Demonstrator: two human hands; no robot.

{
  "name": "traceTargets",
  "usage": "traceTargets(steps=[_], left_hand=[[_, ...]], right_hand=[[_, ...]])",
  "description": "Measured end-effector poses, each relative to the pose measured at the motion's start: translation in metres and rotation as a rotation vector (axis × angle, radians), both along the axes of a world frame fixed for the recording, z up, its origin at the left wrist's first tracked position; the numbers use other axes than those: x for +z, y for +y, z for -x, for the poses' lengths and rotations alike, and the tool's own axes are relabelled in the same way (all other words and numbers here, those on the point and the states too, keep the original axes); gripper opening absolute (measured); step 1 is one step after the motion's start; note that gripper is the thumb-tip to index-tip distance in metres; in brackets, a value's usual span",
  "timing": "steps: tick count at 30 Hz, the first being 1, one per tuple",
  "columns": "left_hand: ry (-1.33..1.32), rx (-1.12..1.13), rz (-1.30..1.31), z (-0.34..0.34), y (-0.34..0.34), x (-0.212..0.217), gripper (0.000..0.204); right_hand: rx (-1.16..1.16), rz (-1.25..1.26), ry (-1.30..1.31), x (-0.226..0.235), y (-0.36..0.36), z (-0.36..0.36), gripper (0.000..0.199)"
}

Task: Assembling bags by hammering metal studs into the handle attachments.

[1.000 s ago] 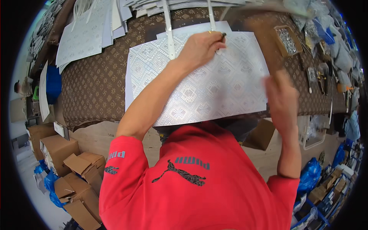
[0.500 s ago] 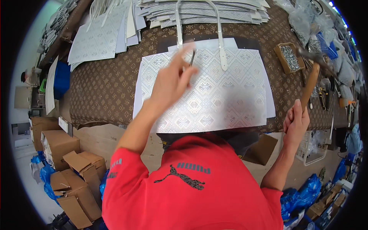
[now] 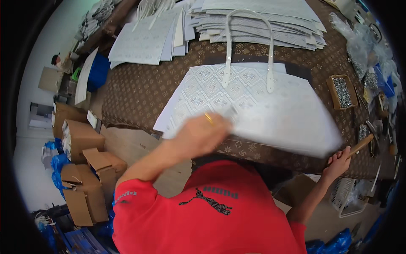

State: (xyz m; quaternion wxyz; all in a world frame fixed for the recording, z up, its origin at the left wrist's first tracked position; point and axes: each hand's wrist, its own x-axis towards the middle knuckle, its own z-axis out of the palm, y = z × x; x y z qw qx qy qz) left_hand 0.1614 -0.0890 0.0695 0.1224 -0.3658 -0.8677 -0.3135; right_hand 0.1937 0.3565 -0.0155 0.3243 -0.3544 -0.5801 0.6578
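In front of me a white-silver patterned bag panel lies on the brown cloth, its right part smeared by motion and its near right corner swung toward my right hand. A white handle strap loops up from its far edge. My left hand, blurred and wearing a gold-coloured ring, is closed over the panel's near left edge. A short grey metal rod juts from its fingers. My right hand grips a hammer by its wooden handle beside that corner; whether the fingers touch the panel, I cannot tell.
Stacked patterned panels lie at the far side, with more strapped panels to their left. A small box of metal fasteners stands at the right. Plastic bags line the right rim. Cardboard boxes fill the floor at left.
My left hand has come down from the panel's top edge to its near left. The panel has turned, its right side moving nearer. My right hand and hammer have lowered.
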Motion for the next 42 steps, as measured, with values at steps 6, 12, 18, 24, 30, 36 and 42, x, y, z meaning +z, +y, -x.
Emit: traceTargets(steps=[6,12,18,24,30,36,42], left_hand=[[0.367,0.483,-0.195,0.131,-0.067,0.166,0.015],[0.978,0.46,-0.204,0.238,-0.054,0.253,0.016],[1.142,0.195,0.099,0.347,0.005,0.195,0.022],[0.224,0.35,-0.037,0.376,0.053,0.059,0.029],[-0.757,0.066,-0.952,0.253,0.084,0.038,0.037],[-0.708,-0.057,-0.936,0.166,0.069,0.052,0.033],[-0.633,-0.087,-0.984,0.136,0.051,0.063,0.029]], right_hand=[[-0.02,0.035,0.075,-0.001,-0.001,-0.006,0.03],[-0.067,0.07,0.06,0.001,-0.002,-0.005,0.029],[-0.079,0.046,0.039,-0.001,0.0,-0.004,0.028],[-0.067,0.052,0.034,-0.001,-0.004,-0.002,0.027],[-0.079,0.045,0.003,0.001,-0.003,0.0,0.028],[-0.069,-0.031,-0.02,-0.003,0.005,0.005,0.032],[-0.071,-0.07,-0.029,-0.003,0.002,0.006,0.035]])
